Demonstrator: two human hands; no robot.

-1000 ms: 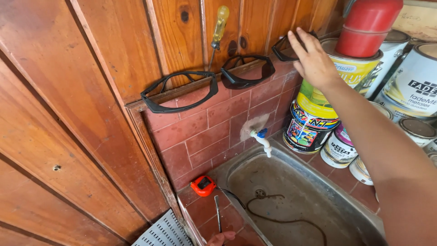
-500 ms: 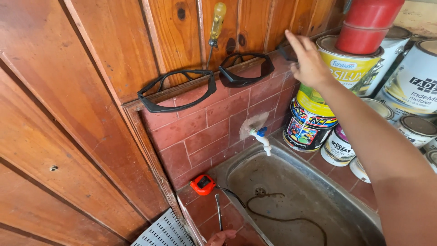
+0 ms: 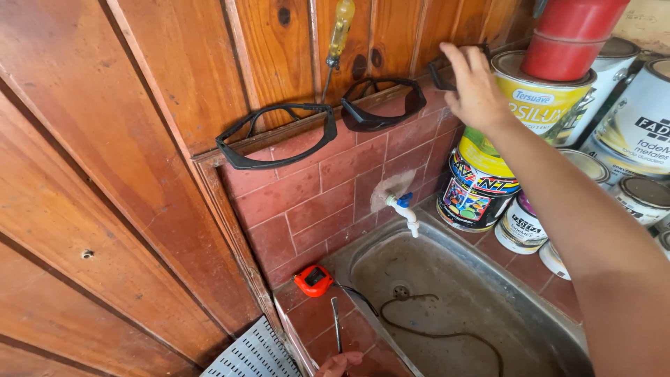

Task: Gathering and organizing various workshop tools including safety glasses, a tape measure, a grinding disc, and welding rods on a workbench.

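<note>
The right hand's (image 3: 477, 87) grip closes on a black pair of safety glasses (image 3: 441, 72) on the wooden ledge (image 3: 279, 136), against stacked paint cans (image 3: 544, 105). Two more pairs (image 3: 277, 136) rest leftward. Below: one tap (image 3: 405, 211), one sink (image 3: 447, 307), one orange tape measure (image 3: 313, 281). The left hand (image 3: 338, 364) barely shows; its grip cannot be told.

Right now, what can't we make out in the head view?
- Third pair of glasses: mostly hidden behind the right hand; whether it is gripped or only touched is unclear.
- Left hand: cut off by the bottom edge, only fingertips show beside the thin metal tool.
- Red container: top cut by the upper edge.
- Sink: right part covered by the forearm.
</note>
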